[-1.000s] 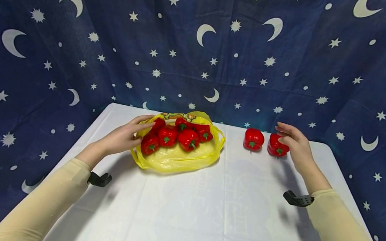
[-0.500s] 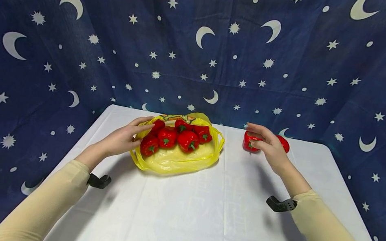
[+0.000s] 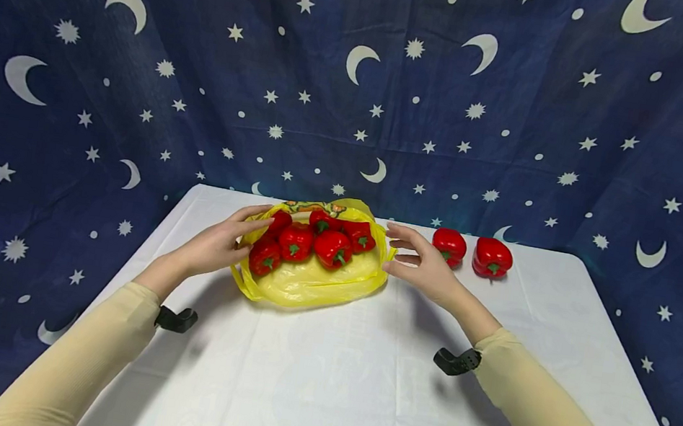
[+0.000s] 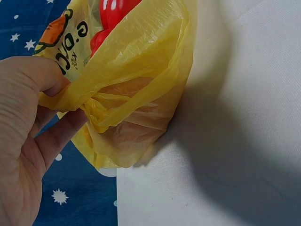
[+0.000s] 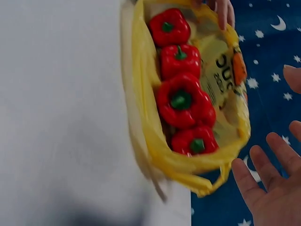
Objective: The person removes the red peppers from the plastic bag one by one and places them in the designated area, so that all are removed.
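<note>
A yellow plastic bag (image 3: 304, 291) lies on its side or spread wide on the table, its mouth facing up, with several red bell peppers (image 3: 296, 241) inside. My left hand (image 3: 212, 246) pinches the bag's left rim between thumb and fingers, as the left wrist view shows with the gathered plastic (image 4: 108, 106). At the bag's right rim hovers my right hand (image 3: 424, 270), its fingers spread and holding nothing. In the right wrist view its fingers (image 5: 268, 167) stand beside the bag's handle loop (image 5: 222, 176).
Two more red bell peppers, a nearer-to-hand pepper (image 3: 449, 246) and a farther pepper (image 3: 492, 257), sit on the white-covered table (image 3: 317, 384) to the right. Behind the table's back edge hangs a dark blue cloth (image 3: 311, 56) with moons and stars.
My right hand has travelled left from the far right pepper, past the other one, to the bag's right rim. Both loose peppers stay in place. My left hand keeps its hold on the bag.
</note>
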The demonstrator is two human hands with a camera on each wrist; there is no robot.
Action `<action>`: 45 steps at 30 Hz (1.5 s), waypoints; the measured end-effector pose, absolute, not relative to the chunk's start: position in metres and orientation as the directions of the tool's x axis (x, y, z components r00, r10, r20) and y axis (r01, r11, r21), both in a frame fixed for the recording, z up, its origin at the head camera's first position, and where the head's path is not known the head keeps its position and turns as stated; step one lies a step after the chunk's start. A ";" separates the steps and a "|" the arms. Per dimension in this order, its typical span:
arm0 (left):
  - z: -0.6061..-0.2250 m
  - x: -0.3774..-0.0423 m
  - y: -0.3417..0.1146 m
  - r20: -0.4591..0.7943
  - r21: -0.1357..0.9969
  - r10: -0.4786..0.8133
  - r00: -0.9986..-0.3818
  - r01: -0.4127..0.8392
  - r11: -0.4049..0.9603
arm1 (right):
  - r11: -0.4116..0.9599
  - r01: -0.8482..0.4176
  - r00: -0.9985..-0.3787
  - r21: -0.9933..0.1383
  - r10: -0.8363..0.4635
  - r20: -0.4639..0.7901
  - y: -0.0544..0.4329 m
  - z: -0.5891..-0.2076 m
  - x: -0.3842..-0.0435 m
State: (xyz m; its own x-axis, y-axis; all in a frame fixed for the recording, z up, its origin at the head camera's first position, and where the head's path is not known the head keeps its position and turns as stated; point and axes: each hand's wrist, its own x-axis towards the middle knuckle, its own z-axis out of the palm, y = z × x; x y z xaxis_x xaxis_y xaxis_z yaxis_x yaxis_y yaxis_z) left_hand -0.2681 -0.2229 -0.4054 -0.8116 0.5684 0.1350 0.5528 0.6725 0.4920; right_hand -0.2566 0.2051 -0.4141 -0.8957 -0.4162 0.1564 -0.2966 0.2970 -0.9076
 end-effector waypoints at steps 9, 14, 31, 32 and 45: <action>-0.405 -0.268 -0.222 0.136 0.492 0.569 -0.811 0.554 0.671 | 0.305 -0.304 -0.869 -0.902 -0.477 0.132 0.168 -0.427 -0.259; -0.405 -0.268 -0.221 0.134 0.489 0.570 -0.811 0.554 0.674 | 0.350 -0.307 -0.875 -0.885 -0.469 0.118 0.154 -0.434 -0.262; -0.405 -0.267 -0.220 0.135 0.488 0.575 -0.807 0.559 0.670 | 0.509 -0.327 -0.913 -0.796 -0.388 0.127 0.131 -0.459 -0.278; -0.405 -0.268 -0.220 0.134 0.490 0.575 -0.807 0.559 0.670 | 0.523 -0.325 -0.916 -0.788 -0.380 0.126 0.129 -0.460 -0.278; -0.406 -0.269 -0.221 0.146 0.497 0.586 -0.797 0.571 0.654 | 0.672 -0.258 -0.963 -0.694 -0.236 0.130 0.107 -0.471 -0.282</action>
State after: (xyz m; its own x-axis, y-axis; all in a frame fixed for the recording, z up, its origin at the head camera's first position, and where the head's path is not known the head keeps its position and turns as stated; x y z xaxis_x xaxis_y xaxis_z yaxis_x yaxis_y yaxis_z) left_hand -0.2686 -0.2206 -0.4059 -0.7973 0.5858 0.1455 0.5710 0.6536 0.4968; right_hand -0.2820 0.1067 -0.4712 -0.9631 -0.2358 0.1298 -0.2580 0.6720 -0.6942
